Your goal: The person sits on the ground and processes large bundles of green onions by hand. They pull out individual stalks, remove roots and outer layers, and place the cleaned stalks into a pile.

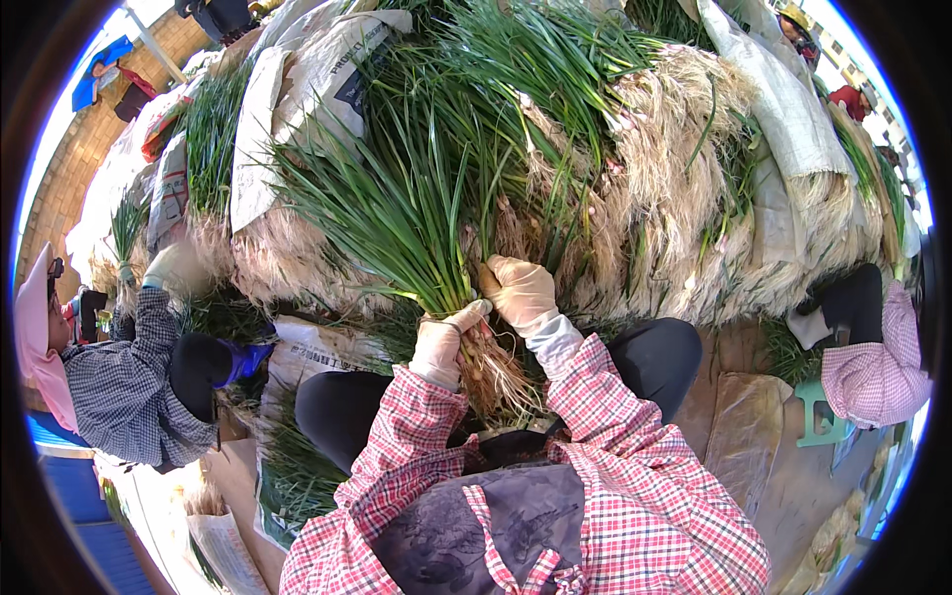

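A bunch of green-leaved allium plants with long pale roots (416, 245) is upright in front of me, leaves away from me and roots towards my lap. My left hand (445, 338), in a pale glove, is closed around the stems just above the roots. Close beside it, my right hand (520, 291), gloved too, has its fingers curled at the right side of the bunch; whether they pinch a stem or a tie is hidden. Beyond both hands lies a large heap of similar plants (669, 149), their roots hanging towards me.
White woven sacks (297, 111) partly cover the heap. A co-worker in a dark checked jacket (141, 379) works at the left; another in a pink checked top (870, 364) sits at the right by a green plastic stool (817, 416). More plants (297, 461) lie beside my left knee.
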`<state>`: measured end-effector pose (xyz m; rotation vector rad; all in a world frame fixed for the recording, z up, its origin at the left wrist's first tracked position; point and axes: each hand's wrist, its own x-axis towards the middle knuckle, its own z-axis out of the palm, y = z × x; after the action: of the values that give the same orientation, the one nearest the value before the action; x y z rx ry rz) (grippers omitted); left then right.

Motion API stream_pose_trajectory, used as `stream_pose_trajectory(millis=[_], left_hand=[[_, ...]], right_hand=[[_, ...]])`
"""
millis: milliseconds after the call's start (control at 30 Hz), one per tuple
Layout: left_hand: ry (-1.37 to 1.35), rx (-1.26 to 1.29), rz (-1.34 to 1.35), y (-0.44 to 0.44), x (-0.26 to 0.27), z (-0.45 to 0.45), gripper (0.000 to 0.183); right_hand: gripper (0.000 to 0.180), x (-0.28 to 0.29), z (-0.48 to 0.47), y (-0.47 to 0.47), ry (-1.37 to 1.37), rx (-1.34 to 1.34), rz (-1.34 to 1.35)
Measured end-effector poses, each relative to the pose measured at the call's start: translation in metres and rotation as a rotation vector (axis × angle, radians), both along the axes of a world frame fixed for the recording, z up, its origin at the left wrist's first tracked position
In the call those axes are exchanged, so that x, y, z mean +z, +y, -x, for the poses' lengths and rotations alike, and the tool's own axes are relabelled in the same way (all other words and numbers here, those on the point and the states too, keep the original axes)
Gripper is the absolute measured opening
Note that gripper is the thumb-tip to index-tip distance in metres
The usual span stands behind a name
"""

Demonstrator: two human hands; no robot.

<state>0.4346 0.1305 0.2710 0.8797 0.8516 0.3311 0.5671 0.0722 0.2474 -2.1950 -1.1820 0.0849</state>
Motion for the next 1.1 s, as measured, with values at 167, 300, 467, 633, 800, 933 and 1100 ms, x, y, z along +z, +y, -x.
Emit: stream_pose_trajectory(millis=[167,300,467,633,800,933,1100], left_hand=[[-0.214,0.178,-0.188,0.003,0.035,0.023,0.016],[-0.269,0.309,-0.326,0.016,0.056,0.028,0.023],[-0.289,0.225,-0.222,0.024,0.044,0.012,0.039],[-0.262,0.207,0.059,0.026,0.017,0.013,0.016],[-0.332,0.275,-0.066,0.025,0.041,0.017,0.020],[-0.371,0.280,-0.138,0.036,0.062,0.032,0.026],[-0.308,0.238,-0.236,0.025,0.071,0.030,0.030]], right_hand=[[0.034,-0.045,-0.065,-0.010,-0.100,0.504,0.882],[0.041,0.025,-0.067,0.017,0.031,-0.110,0.133],[0.028,0.007,-0.098,0.060,0.091,-0.150,0.149],[0.024,-0.006,-0.096,0.032,1.193,0.019,-0.394],[0.041,-0.002,-0.061,0.002,1.057,0.115,-0.358],[0.033,0.010,-0.053,-0.011,0.169,0.382,0.529],[0.029,0.014,-0.083,0.057,-0.004,-0.224,0.097]])
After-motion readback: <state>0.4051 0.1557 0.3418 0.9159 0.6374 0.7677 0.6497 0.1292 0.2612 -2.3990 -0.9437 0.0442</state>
